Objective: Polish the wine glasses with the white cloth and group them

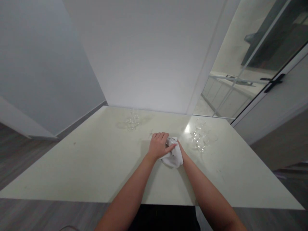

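Pale tabletop [96, 166] before a white wall [149, 57], seen from within the room: at the centre of the frame, the left hand [158, 145] grasps a clear glass [171, 141], partly covered by a white cloth [177, 158]. The right hand [181, 148] lies at the cloth's right side, mostly hidden, so I cannot tell its grip. One glassware cluster [132, 121] stands left of centre, another group of glassware [198, 138] right.

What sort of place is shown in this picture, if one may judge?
Probably a home, beside a kitchen: at the upper right is what looks like a kitchen counter, and clear glassware is on the pale table.
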Tool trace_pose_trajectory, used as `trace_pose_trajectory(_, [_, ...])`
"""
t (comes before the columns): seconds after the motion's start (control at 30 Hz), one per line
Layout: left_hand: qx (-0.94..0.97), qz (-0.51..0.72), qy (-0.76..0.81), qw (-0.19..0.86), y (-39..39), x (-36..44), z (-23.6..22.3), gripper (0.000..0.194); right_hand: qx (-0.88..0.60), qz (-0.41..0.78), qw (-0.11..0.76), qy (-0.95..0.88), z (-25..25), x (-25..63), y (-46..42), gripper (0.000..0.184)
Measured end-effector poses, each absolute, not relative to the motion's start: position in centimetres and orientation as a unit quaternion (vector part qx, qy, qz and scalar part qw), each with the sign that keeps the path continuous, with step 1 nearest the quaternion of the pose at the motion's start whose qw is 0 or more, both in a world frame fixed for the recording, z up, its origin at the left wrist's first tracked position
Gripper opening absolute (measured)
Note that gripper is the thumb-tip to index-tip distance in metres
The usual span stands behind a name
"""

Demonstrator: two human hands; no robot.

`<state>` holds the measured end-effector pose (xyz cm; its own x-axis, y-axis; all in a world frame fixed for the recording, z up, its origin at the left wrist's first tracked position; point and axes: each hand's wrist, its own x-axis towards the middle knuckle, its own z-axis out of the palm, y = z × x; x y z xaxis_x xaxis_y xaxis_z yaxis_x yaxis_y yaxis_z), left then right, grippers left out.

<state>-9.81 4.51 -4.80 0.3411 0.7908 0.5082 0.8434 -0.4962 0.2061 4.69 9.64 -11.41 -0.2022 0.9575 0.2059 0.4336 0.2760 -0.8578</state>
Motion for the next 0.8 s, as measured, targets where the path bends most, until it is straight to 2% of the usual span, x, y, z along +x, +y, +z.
trace_pose_trajectory(0.17, [-0.81,-0.238,-0.535,0.014,4.6,-9.9,-5.1,0.041,-0.521,0.314,0.329,-0.722,-11.9,4.8,9.8,0.014])
trace_pose_trajectory(0.33, [-0.792,-0.187,-0.58,-0.005,4.6,-9.9,-5.3,0.045,-0.516,0.206,0.31,-0.772,-10.8,5.1,8.1,0.017])
trace_pose_trajectory(0.8, [-0.788,-0.177,-0.589,-0.026,4.4,-9.7,-5.0,0.048,-0.529,0.204,0.295,-0.769,-10.5,5.0,8.1,0.017])
